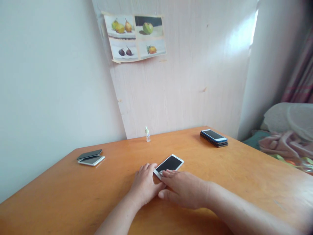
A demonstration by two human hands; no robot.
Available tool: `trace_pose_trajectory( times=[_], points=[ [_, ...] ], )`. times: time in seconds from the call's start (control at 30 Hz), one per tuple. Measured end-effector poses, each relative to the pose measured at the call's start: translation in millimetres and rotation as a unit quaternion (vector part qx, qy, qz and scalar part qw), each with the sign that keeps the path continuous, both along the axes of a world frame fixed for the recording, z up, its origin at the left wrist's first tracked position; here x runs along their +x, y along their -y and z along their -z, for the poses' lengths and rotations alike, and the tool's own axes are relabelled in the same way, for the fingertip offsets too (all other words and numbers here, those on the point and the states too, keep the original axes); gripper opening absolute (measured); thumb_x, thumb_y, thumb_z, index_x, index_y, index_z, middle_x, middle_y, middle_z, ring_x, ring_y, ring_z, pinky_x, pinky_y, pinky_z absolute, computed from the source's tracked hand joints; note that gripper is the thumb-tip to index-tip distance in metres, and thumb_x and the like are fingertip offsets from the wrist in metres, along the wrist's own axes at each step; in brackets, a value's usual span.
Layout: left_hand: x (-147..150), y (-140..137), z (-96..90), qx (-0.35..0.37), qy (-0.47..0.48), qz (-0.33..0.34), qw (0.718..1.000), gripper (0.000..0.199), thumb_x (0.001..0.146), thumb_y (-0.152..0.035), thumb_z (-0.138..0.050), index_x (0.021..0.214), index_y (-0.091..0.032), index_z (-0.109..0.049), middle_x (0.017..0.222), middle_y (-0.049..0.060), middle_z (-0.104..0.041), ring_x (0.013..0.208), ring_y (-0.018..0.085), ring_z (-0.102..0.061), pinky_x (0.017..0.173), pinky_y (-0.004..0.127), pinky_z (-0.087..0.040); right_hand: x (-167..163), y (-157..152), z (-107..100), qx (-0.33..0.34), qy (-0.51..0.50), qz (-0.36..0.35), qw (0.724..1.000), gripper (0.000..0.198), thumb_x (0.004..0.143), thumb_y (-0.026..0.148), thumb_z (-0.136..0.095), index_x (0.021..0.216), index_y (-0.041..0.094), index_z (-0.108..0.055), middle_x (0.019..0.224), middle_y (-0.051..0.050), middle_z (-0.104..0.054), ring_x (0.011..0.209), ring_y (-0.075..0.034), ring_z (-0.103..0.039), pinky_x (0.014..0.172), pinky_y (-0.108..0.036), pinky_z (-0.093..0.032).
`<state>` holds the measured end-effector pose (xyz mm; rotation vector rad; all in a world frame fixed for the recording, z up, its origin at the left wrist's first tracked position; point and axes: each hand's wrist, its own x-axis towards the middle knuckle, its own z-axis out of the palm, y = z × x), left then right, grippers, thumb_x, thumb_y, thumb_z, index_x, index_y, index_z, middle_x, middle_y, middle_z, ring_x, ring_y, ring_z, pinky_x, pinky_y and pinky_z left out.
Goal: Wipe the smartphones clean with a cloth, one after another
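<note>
A white smartphone with a dark screen lies at a slant on the wooden table, in front of me. My left hand grips its near left corner, fingers along the left edge and thumb by the bottom edge. Across the lower part of the screen rests my right hand, its fingers close together and pressed down. A small whitish bit shows under those fingertips; most of it is hidden, so I cannot make out what it is.
Towards the left of the table, a white phone lies partly under a dark flat phone or cover. A small clear pump bottle stands at the back edge. Several stacked phones lie at the back right. Bedding is beyond.
</note>
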<state>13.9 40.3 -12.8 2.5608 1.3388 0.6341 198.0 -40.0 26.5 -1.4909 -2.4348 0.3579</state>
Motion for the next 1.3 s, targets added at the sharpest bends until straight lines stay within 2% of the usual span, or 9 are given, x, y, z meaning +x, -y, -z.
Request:
trace_pose_trajectory(
  times=[0.1,0.27,0.33,0.53,0.6,0.83,1.1,1.17,1.3],
  points=[
    [0,1,-0.3,0.000,-0.002,-0.002,1.000,0.057,0.075,-0.052,-0.066,0.123,-0.023,-0.055,0.117,0.009,-0.063,0.113,0.029,-0.055,0.094,0.038,-0.041,2,-2,-1,-0.010,0.001,-0.028,1.000,0.062,0.097,0.058,-0.031,0.134,0.015,-0.056,0.141,-0.017,-0.054,0.127,-0.033,-0.053,0.103,-0.043,-0.042],
    [2,4,-4.4,-0.014,-0.010,-0.004,1.000,0.060,0.071,-0.044,-0.070,0.125,-0.023,-0.054,0.124,0.010,-0.061,0.119,0.031,-0.053,0.098,0.039,-0.040,29,-29,4,-0.009,0.062,0.165,0.984,0.059,0.097,0.056,-0.031,0.118,0.013,-0.065,0.126,-0.022,-0.063,0.116,-0.035,-0.060,0.095,-0.045,-0.045],
    [2,4,-5.3,-0.020,-0.008,-0.010,1.000,0.060,0.071,-0.044,-0.070,0.125,-0.024,-0.054,0.124,0.010,-0.061,0.119,0.031,-0.054,0.098,0.039,-0.040,29,-30,5,0.001,0.074,0.186,0.980,0.061,0.097,0.057,-0.031,0.116,0.010,-0.066,0.122,-0.023,-0.064,0.117,-0.036,-0.059,0.096,-0.046,-0.044],
    [2,5,-4.1,-0.016,-0.009,-0.010,1.000,0.059,0.075,-0.048,-0.066,0.125,-0.022,-0.053,0.120,0.011,-0.063,0.114,0.031,-0.055,0.095,0.039,-0.041,-1,-7,3,0.011,-0.019,-0.049,0.999,0.060,0.099,0.057,-0.027,0.130,0.017,-0.061,0.140,-0.014,-0.055,0.130,-0.029,-0.050,0.110,-0.042,-0.036],
    [2,5,-3.9,-0.014,-0.010,-0.009,1.000,0.058,0.075,-0.047,-0.066,0.125,-0.022,-0.053,0.120,0.010,-0.063,0.114,0.031,-0.055,0.095,0.039,-0.041,2,-12,6,0.012,-0.020,-0.054,0.998,0.057,0.101,0.054,-0.026,0.130,0.019,-0.061,0.141,-0.013,-0.055,0.130,-0.027,-0.050,0.112,-0.041,-0.033],
    [3,5,-2.2,-0.007,-0.002,-0.009,1.000,0.062,0.071,-0.047,-0.068,0.126,-0.023,-0.052,0.123,0.010,-0.062,0.116,0.031,-0.055,0.095,0.040,-0.041,36,-50,22,0.027,0.060,0.164,0.984,0.059,0.101,0.052,-0.027,0.127,0.010,-0.060,0.141,-0.021,-0.053,0.135,-0.032,-0.044,0.114,-0.051,-0.025],
    [2,2,0.8,-0.003,-0.016,0.000,1.000,0.065,0.075,-0.045,-0.063,0.131,-0.018,-0.048,0.123,0.014,-0.062,0.116,0.031,-0.055,0.097,0.041,-0.040,-4,-21,15,0.007,-0.050,-0.095,0.994,0.054,0.103,0.049,-0.021,0.140,0.024,-0.052,0.151,-0.009,-0.044,0.141,-0.025,-0.036,0.118,-0.048,-0.022],
    [2,3,-0.6,-0.006,-0.014,-0.009,1.000,0.064,0.074,-0.044,-0.063,0.131,-0.019,-0.048,0.124,0.013,-0.061,0.117,0.030,-0.055,0.098,0.040,-0.040,5,-32,20,0.011,-0.041,-0.062,0.997,0.053,0.103,0.048,-0.022,0.141,0.025,-0.051,0.151,-0.008,-0.044,0.142,-0.026,-0.035,0.119,-0.051,-0.019],
    [4,6,-3.0,-0.017,-0.008,-0.023,1.000,0.068,0.072,-0.047,-0.067,0.132,-0.021,-0.048,0.127,0.011,-0.060,0.120,0.030,-0.054,0.100,0.040,-0.039,32,-60,33,0.027,0.002,0.112,0.993,0.055,0.102,0.049,-0.026,0.143,0.020,-0.048,0.152,-0.012,-0.042,0.143,-0.029,-0.032,0.117,-0.059,-0.013]
  ],
)
